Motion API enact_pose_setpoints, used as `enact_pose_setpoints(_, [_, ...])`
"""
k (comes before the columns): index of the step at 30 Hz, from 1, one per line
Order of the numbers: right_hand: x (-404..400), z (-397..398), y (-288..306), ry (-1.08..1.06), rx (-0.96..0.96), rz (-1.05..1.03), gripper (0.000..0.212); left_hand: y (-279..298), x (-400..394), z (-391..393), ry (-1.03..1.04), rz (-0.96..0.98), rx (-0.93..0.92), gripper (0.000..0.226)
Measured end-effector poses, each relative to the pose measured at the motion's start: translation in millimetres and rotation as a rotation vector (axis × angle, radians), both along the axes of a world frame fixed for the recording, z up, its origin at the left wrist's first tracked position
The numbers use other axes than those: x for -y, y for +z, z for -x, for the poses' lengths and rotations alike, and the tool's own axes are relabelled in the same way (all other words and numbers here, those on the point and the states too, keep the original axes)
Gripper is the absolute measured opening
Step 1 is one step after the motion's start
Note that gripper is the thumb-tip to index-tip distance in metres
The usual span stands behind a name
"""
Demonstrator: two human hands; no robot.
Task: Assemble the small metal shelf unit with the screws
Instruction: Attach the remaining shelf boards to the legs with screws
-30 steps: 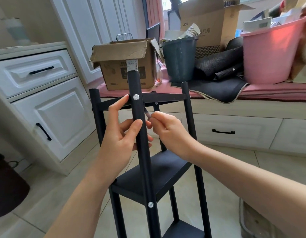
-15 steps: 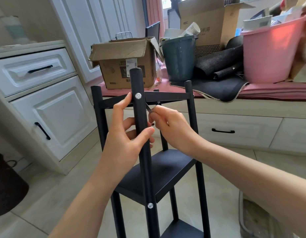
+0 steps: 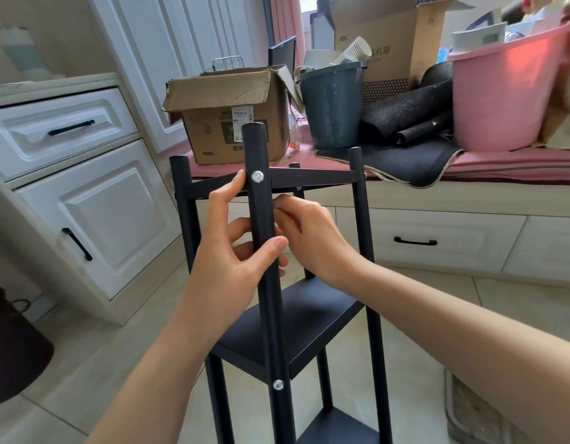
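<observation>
The black metal shelf unit [image 3: 309,318] stands upright on the tiled floor [image 3: 117,354] before a cushioned window seat [image 3: 501,161]. The left hand [image 3: 227,257] has its grip curled round the near post [image 3: 262,238], just below a silver screw [image 3: 257,176]. The right hand [image 3: 312,238] is curled behind that post; whether its grip holds anything, I cannot tell. A cardboard box [image 3: 229,113], grey bucket [image 3: 331,104] and pink tub [image 3: 504,91] sit on the seat

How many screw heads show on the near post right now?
2. One screw head sits near the top of the near post, level with the top shelf frame; the other screw head sits lower, at the middle shelf. More may be hidden behind the left hand or below the frame.
</observation>
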State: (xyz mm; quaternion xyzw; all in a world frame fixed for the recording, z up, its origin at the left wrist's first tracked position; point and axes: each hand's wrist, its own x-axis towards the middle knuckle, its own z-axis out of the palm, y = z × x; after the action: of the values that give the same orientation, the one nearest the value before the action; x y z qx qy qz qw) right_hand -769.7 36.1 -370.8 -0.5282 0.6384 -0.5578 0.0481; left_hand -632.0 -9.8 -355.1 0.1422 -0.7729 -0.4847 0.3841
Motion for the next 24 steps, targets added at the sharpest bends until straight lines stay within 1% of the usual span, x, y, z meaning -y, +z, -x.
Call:
enact_pose_setpoints(2, [3.4, -3.7, 0.3, 0.051, 0.117, -0.027, 0.023, 0.2, -1.3, 0.7, -0.005, 0.010, 0.002, 0.080])
enact_pose_setpoints(3, [4.8, -4.0, 1.2, 0.108, 0.266, -0.027, 0.028, 0.4, -1.9, 1.0, -0.005, 0.019, 0.004, 0.080])
enact_pose_setpoints(5, [7.2, -6.1, 3.1, 0.243, 0.595, 0.002, 0.046, 0.7, -2.8, 1.3, -0.004, 0.026, 0.009, 0.080])
enact_pose_setpoints(6, [9.0, -5.5, 2.9, 0.299, 0.711, 0.017, 0.051, 0.9, -2.9, 1.2, -0.004, 0.026, 0.010, 0.080])
enact_pose_setpoints(8, [14.0, -5.7, 0.2, 0.351, 0.810, 0.042, 0.054, 1.4, -3.1, 1.0, -0.001, 0.027, 0.013, 0.080])
enact_pose_setpoints(10, [16.9, -5.6, -2.9, 0.358, 0.826, 0.074, 0.053, 2.2, -3.4, 1.0, 0.005, 0.028, 0.014, 0.080])
enact_pose_setpoints(12, [19.8, -4.7, -5.3, 0.350, 0.836, 0.100, 0.046, 2.8, -4.3, 1.3, 0.008, 0.026, 0.014, 0.080])
enact_pose_setpoints(15, [24.8, -6.6, -7.4, 0.303, 0.823, 0.109, 0.033, 3.6, -5.1, 1.4, 0.007, 0.022, 0.014, 0.080])
enact_pose_setpoints(18, [25.9, -6.3, -8.7, 0.276, 0.789, 0.112, 0.030, 3.7, -5.0, 1.4, 0.009, 0.029, 0.017, 0.081])
enact_pose_setpoints(19, [24.5, -6.1, -9.2, 0.269, 0.739, 0.115, 0.030, 3.5, -4.8, 1.3, 0.010, 0.032, 0.018, 0.081])
enact_pose_setpoints(20, [22.9, -4.8, -10.1, 0.240, 0.629, 0.112, 0.029, 3.2, -4.3, 1.4, 0.008, 0.032, 0.018, 0.081])
enact_pose_setpoints(22, [20.1, -0.4, -12.5, 0.087, 0.231, 0.074, 0.021, 2.7, -2.1, 0.7, 0.004, 0.033, 0.016, 0.080])
enact_pose_setpoints(23, [19.2, 2.2, -14.2, 0.023, 0.087, 0.067, 0.017, 2.6, -0.5, 0.4, 0.002, 0.031, 0.014, 0.079])
enact_pose_setpoints(24, [17.7, 4.7, -14.9, -0.014, 0.033, 0.063, 0.017, 2.4, 1.3, -0.1, 0.000, 0.024, 0.011, 0.079])
